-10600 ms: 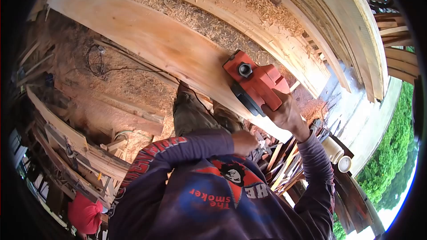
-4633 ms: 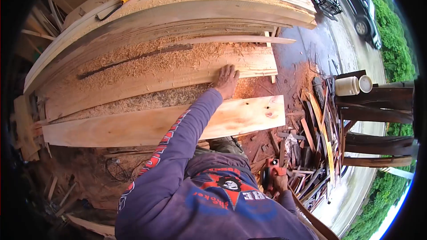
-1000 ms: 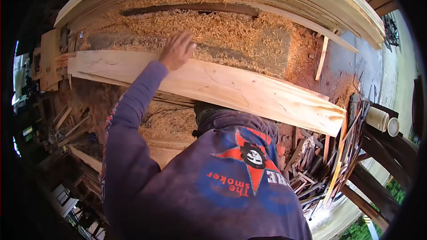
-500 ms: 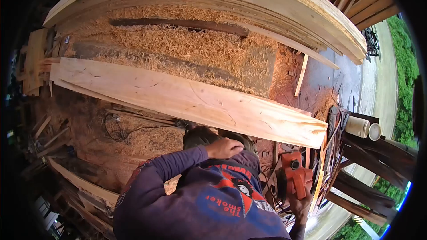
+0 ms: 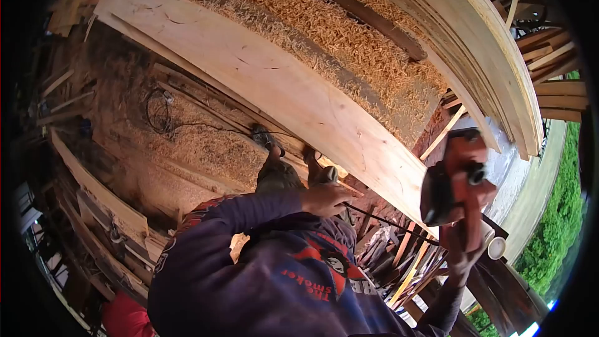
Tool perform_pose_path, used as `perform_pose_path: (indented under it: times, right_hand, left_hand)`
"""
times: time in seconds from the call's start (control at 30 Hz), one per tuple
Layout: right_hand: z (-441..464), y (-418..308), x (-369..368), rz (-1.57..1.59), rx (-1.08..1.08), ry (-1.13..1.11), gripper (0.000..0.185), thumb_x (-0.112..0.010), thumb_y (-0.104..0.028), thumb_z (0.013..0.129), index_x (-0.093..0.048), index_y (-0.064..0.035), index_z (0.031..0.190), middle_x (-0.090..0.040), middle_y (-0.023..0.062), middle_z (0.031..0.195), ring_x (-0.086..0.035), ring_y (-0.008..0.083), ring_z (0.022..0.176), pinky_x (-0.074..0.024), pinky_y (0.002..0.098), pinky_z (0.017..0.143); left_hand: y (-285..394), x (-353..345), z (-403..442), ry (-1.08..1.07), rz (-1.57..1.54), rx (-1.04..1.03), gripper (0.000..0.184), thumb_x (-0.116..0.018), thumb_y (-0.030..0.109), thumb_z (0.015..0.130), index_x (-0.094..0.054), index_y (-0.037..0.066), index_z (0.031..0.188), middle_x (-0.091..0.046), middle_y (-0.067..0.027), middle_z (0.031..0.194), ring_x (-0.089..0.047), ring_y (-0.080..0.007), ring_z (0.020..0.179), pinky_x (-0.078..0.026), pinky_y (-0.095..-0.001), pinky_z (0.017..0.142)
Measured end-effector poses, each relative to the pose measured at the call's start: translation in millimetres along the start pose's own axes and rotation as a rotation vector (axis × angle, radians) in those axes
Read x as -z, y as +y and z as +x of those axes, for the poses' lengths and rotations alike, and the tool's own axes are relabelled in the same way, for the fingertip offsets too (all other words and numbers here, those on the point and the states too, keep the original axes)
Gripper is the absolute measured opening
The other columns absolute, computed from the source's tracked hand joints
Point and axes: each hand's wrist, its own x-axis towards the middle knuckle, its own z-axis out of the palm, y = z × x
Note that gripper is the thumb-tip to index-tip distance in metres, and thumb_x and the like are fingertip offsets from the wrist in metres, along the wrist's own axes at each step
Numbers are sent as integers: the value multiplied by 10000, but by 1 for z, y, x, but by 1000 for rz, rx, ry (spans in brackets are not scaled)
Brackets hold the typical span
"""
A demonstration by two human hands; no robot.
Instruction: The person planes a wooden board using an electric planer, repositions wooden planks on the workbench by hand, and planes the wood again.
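Note:
In the head view my right hand (image 5: 463,243) is wrapped round the handle of a red electric planer (image 5: 460,178), raised at the right, over the near end of a long pale board (image 5: 268,75). The planer is slightly blurred. My left hand (image 5: 324,200) is closed in front of my waist, with a black cord (image 5: 387,221) running from it towards the planer. The board lies diagonally, past my feet, with some knots and curved marks on its face.
Wood shavings (image 5: 312,31) and a dark strip of wood (image 5: 368,15) lie beyond the board. Stacked planks (image 5: 474,43) curve at the upper right. Scrap wood (image 5: 412,262) is piled at the lower right. A coiled cord (image 5: 159,112) lies left. Someone in red (image 5: 126,317) is at the lower left.
My right hand has raised the planer from beside my body to the board's near end. My left hand has shifted slightly right and now has the cord. The view has turned, tilting the board more steeply.

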Motion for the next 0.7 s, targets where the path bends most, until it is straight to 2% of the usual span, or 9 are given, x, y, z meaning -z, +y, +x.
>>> perform_pose_path:
  times: [0.1,0.23,0.3,0.37,0.47,0.53,0.57,0.63,0.7]
  right_hand:
    - [2,52,-37,154,-339,-370,242,-727,-123,826,-649,40,987,-656,50,758,-609,109,699,-485,307,593]
    - [6,94,-80,-138,54,-582,224,-714,-123,821,-648,13,986,-643,178,757,-678,340,633,-519,429,550]
    - [21,79,-86,-160,211,-662,180,-705,-104,806,-645,-15,950,-617,203,783,-655,423,651,-518,451,546]
    - [34,94,-96,-287,594,-717,125,-709,-89,796,-634,-34,880,-582,171,790,-629,400,595,-495,448,513]
    - [59,87,-125,-111,620,-764,106,-712,-84,791,-631,-54,854,-543,156,785,-593,378,548,-467,454,480]
    - [76,57,-141,-312,977,-811,114,-705,-84,796,-598,-55,823,-521,153,778,-580,377,535,-455,461,467]
    - [81,42,-152,-306,1002,-849,114,-705,-84,796,-598,-55,823,-521,153,778,-580,377,535,-455,461,467]
    - [88,10,-179,-130,639,-853,123,-694,-87,808,-578,-46,811,-525,155,775,-586,387,545,-462,461,478]
    - [101,-24,-209,-134,701,-855,131,-686,-101,822,-570,-40,809,-525,151,770,-589,406,551,-465,466,492]
  left_hand:
    - [47,35,-17,-158,235,-31,146,-670,224,905,-657,90,962,-709,-109,888,-677,-297,915,-453,-438,925]
    - [48,25,-36,-56,151,9,152,-681,237,908,-687,101,976,-717,-92,896,-680,-278,906,-465,-424,923]
    - [42,20,-48,128,114,142,150,-687,232,907,-707,94,963,-730,-85,927,-685,-267,922,-469,-419,944]
    - [48,29,-49,171,100,190,154,-688,228,906,-716,92,973,-735,-87,942,-688,-265,934,-468,-419,956]
    - [49,33,-55,272,122,284,160,-691,221,903,-730,91,988,-739,-90,949,-688,-270,951,-468,-420,970]
    - [50,34,-68,316,142,331,162,-694,218,901,-734,92,993,-737,-92,941,-686,-277,956,-468,-422,973]
    - [49,36,-74,374,113,348,165,-698,218,894,-738,93,994,-731,-95,927,-681,-285,955,-463,-424,980]
    - [49,42,-84,445,75,368,168,-703,218,887,-741,95,995,-725,-97,914,-675,-292,954,-459,-427,987]
    - [47,57,-97,504,59,423,174,-707,230,880,-744,95,984,-708,-106,890,-664,-307,946,-442,-434,1013]
